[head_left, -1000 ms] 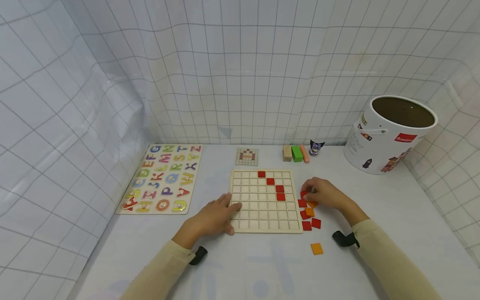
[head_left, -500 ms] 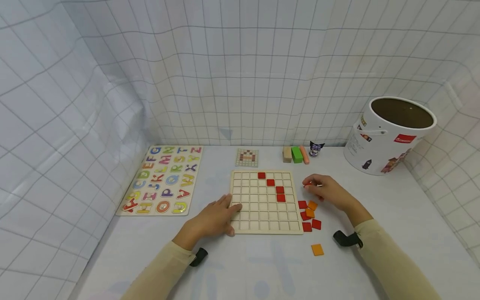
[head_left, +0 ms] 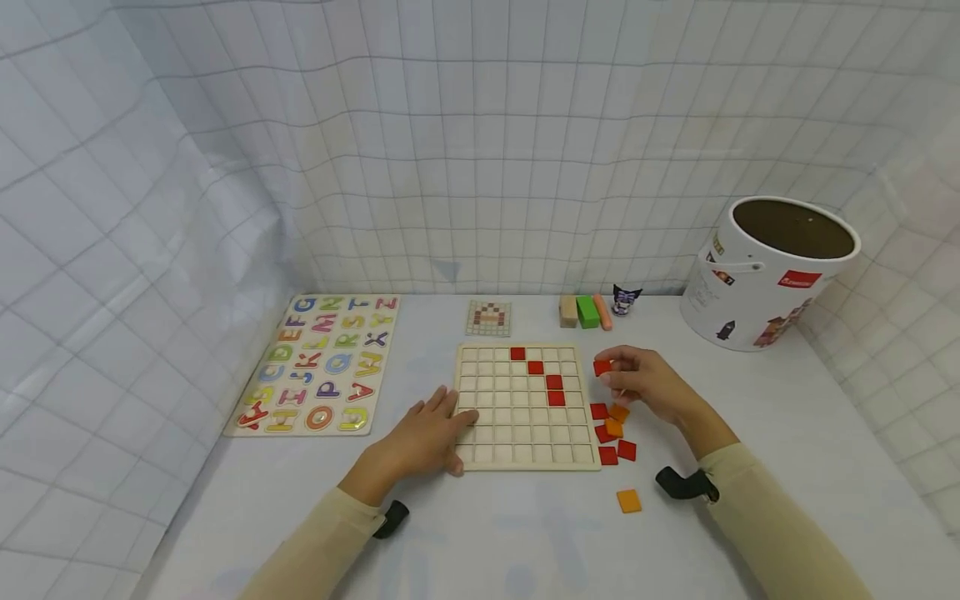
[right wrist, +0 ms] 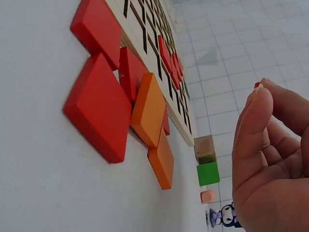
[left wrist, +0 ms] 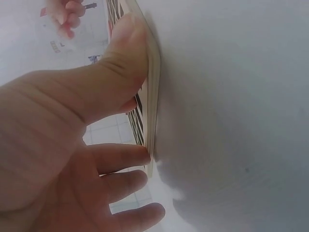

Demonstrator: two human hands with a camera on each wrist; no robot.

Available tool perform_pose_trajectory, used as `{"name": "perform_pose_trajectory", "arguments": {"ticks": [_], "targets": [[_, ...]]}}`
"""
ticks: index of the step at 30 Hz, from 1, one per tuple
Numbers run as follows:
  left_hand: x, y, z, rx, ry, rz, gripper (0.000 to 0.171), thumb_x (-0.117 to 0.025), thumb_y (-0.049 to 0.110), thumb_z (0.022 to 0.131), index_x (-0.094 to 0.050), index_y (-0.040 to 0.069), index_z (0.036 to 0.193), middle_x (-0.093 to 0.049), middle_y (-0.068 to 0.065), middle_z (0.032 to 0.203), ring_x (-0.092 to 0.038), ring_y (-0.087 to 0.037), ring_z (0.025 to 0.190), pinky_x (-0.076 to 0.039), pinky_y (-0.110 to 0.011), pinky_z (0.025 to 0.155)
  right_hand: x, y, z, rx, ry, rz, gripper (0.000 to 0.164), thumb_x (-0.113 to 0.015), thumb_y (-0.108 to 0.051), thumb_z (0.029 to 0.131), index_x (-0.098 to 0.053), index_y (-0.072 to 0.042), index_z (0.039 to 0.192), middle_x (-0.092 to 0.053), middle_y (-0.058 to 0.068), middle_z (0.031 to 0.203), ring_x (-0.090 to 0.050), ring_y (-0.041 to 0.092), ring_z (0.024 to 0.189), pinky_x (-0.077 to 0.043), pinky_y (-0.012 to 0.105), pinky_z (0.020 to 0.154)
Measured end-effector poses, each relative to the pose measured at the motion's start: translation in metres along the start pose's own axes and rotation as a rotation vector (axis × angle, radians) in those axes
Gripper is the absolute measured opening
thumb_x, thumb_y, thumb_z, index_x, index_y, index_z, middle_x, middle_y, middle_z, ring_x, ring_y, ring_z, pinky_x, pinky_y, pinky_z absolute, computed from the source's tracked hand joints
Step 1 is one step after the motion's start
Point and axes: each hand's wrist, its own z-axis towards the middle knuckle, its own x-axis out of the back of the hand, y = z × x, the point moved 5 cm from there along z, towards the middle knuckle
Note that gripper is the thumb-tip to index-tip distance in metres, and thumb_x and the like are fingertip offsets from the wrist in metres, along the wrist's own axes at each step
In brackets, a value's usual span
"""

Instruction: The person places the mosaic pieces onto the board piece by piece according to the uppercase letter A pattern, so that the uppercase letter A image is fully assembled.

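Between thumb and fingertips my right hand [head_left: 648,385] pinches a red square tile [head_left: 602,367], lifted beside the right edge of a wooden grid board [head_left: 502,433]. In the right wrist view only a sliver of that red tile [right wrist: 257,85] shows at the fingertips. Several red tiles sit in cells at the board's upper right. My left hand [head_left: 423,435] rests on the board's left edge, its thumb lying over the rim and its fingers loosely spread, as the left wrist view also shows. Loose red tiles [right wrist: 99,108] and orange tiles [right wrist: 148,111] lie right of the board.
An alphabet puzzle board [head_left: 315,367] lies at the left. Behind the grid board are a pattern card [head_left: 488,319], a tan block [head_left: 568,311], a green block [head_left: 587,312], an orange stick [head_left: 603,312] and a small figurine [head_left: 625,300]. A white bucket [head_left: 750,292] stands back right.
My right hand has picked a red tile from the loose pile and lifted it, turning its face into view by the board's right edge. My left hand has stayed on the board.
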Motion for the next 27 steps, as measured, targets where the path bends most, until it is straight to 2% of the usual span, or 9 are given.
{"name": "perform_pose_trajectory", "arguments": {"ticks": [5,10,15,18,23,27], "targets": [[0.001,0.001,-0.001,-0.027,0.024,0.026,0.081,-0.087,0.037,0.077,-0.054,0.017,0.148,-0.034,-0.024,0.161,-0.029,-0.044,0.149,-0.034,-0.063,0.112,-0.005,-0.003,-0.001,-0.004,0.028,0.017,0.057,-0.074,-0.020,0.094,-0.046,-0.001,0.139,-0.055,0.008,0.087,-0.058,0.020,0.072,-0.055,0.026,0.066],[0.002,0.001,0.000,-0.036,0.047,0.086,0.081,-0.087,0.040,0.075,-0.056,0.018,0.146,-0.041,-0.023,0.157,-0.044,-0.039,0.132,-0.041,-0.055,0.108,-0.009,-0.001,-0.002,-0.012,0.041,0.024,0.051,-0.075,-0.018,0.094,-0.046,-0.002,0.133,-0.057,0.008,0.086,-0.059,0.021,0.070,-0.056,0.027,0.067],[0.002,0.000,-0.001,-0.033,0.047,0.078,0.081,-0.088,0.040,0.074,-0.057,0.018,0.146,-0.040,-0.022,0.157,-0.046,-0.037,0.126,-0.043,-0.051,0.105,-0.017,0.003,-0.001,-0.033,0.010,0.025,0.046,-0.074,-0.015,0.094,-0.049,-0.004,0.131,-0.059,0.010,0.089,-0.059,0.021,0.070,-0.057,0.027,0.067],[0.002,0.001,-0.001,-0.036,0.048,0.078,0.081,-0.088,0.040,0.074,-0.057,0.018,0.146,-0.040,-0.022,0.157,-0.046,-0.037,0.125,-0.043,-0.050,0.104,-0.026,0.004,-0.001,-0.034,-0.036,0.000,0.042,-0.073,-0.012,0.094,-0.051,-0.003,0.130,-0.060,0.011,0.091,-0.060,0.021,0.070,-0.056,0.026,0.065],[0.003,0.001,-0.001,-0.039,0.048,0.093,0.081,-0.087,0.040,0.074,-0.057,0.018,0.146,-0.041,-0.022,0.157,-0.046,-0.036,0.125,-0.044,-0.049,0.103,-0.047,0.001,0.000,-0.021,-0.126,-0.112,0.037,-0.073,-0.014,0.093,-0.056,-0.005,0.124,-0.061,0.013,0.090,-0.061,0.022,0.066,-0.053,0.028,0.060],[0.003,0.001,-0.002,-0.035,0.046,0.092,0.081,-0.087,0.040,0.074,-0.057,0.019,0.146,-0.041,-0.021,0.157,-0.047,-0.036,0.124,-0.044,-0.050,0.103,-0.061,-0.002,0.001,0.013,-0.167,-0.261,0.032,-0.077,-0.018,0.091,-0.061,-0.007,0.116,-0.058,0.010,0.089,-0.058,0.021,0.067,-0.047,0.028,0.058]]}}
